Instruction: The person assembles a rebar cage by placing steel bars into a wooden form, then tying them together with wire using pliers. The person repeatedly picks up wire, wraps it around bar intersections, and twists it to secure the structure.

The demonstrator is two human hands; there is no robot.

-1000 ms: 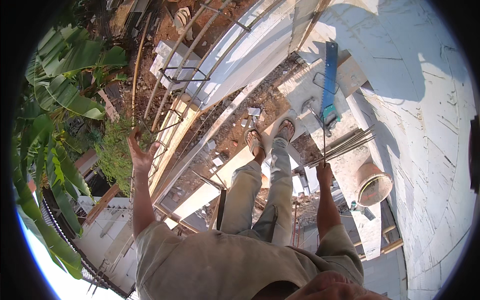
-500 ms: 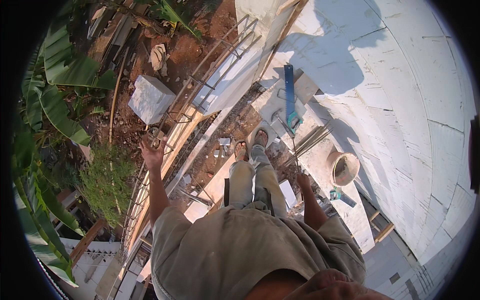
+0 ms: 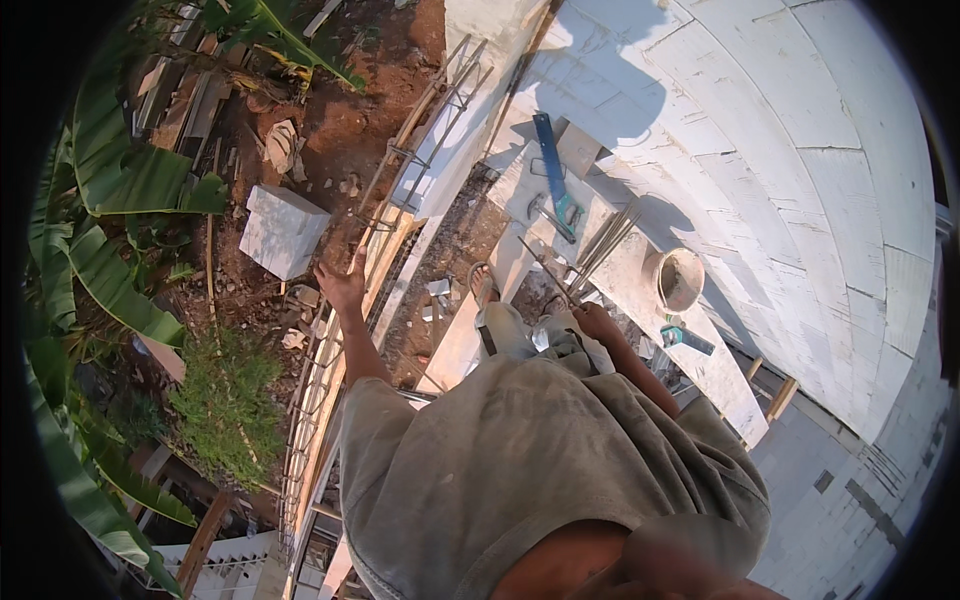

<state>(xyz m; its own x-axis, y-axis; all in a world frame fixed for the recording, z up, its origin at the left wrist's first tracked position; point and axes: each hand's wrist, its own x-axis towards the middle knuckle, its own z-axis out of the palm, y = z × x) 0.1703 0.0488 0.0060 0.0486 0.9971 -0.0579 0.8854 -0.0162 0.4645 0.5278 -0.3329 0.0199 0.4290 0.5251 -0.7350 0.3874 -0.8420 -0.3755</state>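
Note:
My left hand (image 3: 343, 288) is over the long cage of thin steel bars (image 3: 405, 160) that runs along the wooden formwork. Its fingers are spread, and I cannot tell whether they touch the bars. In front of my waist, my right hand (image 3: 597, 320) is closed round a thin metal rod (image 3: 545, 268). The rod slants forward and to the left, over the walkway between the formwork and the plank. One sandalled foot (image 3: 484, 283) shows on a board below; the other is mostly hidden behind my right hand and the rod.
At right, a pale plank (image 3: 640, 268) carries a blue handsaw (image 3: 550, 165), several thin rods (image 3: 607, 247), a mortar bucket (image 3: 680, 281) and a small teal-handled tool (image 3: 687, 340). A white block wall (image 3: 800, 150) rises beyond. Left of the formwork stand white blocks (image 3: 284, 232) and banana leaves (image 3: 120, 130).
My right hand has come up and inward from beside my hip, swinging the rod to the left. My left hand has shifted along the bar cage, its fingers now spread. My body has leaned forward.

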